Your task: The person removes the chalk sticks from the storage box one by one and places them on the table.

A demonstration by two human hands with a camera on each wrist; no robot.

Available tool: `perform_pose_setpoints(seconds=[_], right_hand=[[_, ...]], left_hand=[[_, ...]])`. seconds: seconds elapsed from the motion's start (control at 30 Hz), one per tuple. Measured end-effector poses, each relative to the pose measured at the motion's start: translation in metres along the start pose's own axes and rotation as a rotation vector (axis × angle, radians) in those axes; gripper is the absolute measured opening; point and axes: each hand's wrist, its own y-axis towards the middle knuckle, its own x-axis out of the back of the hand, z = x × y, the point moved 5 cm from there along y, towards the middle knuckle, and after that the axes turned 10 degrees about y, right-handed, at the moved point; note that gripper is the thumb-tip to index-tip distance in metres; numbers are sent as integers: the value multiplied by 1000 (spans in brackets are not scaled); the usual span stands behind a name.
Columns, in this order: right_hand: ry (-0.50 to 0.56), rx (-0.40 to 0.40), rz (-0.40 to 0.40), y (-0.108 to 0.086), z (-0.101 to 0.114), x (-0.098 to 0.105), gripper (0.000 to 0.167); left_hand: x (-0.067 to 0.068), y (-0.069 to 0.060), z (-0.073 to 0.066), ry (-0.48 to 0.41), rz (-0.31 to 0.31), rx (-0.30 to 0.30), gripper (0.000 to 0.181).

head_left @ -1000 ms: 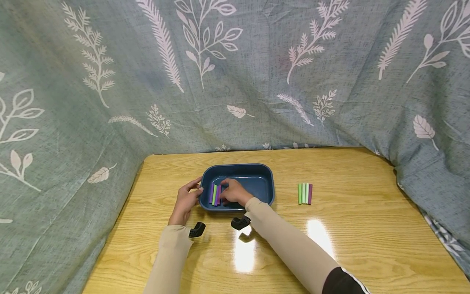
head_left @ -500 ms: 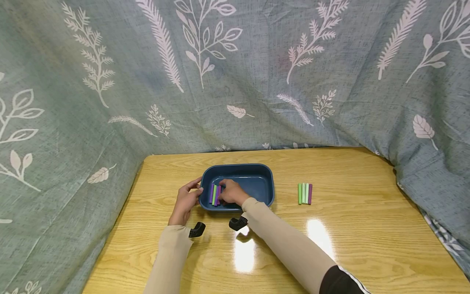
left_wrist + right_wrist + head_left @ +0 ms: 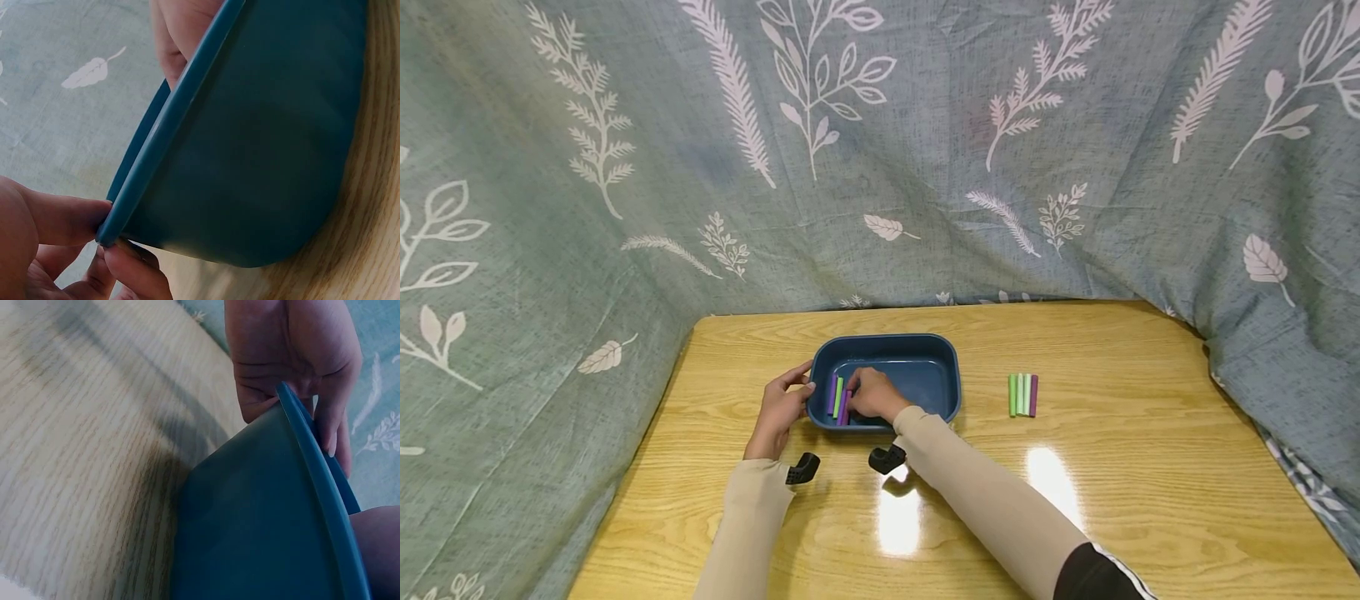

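A dark blue plastic basin stands on the table. My left hand pinches its left rim; in the left wrist view the thumb lies on the inside and fingers curl under the lip outside. Inside, at the basin's left end, lie several slim chalk-like sticks: a purple one, a green one and further purple ones. My right hand reaches in with curled fingers at the rightmost purple stick, partly covering it. The basin wall hides those fingertips in the right wrist view.
To the basin's right, a row of green, pale and maroon sticks lies on the wooden table. Patterned curtain hangs behind and along both sides. A black wrist mount juts from each sleeve.
The right-hand purple sticks in the basin have slid slightly toward me, now lower than the green one. My right hand has shifted slightly; my left hand stays on the rim.
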Motion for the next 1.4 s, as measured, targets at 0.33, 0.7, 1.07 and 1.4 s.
perform_pose_setpoints(seconds=[0.33, 0.7, 1.07, 1.4], right_hand=[[89, 33, -55, -4, 2, 0, 21], [151, 41, -62, -6, 4, 0, 22], [350, 75, -142, -15, -1, 36, 23], [465, 60, -201, -34, -12, 83, 20]], left_hand=[[0, 1, 1, -7, 1, -5, 47], [0, 3, 1, 0, -3, -3, 47], [0, 2, 1, -17, -1, -8, 47], [0, 2, 0, -18, 1, -10, 47]])
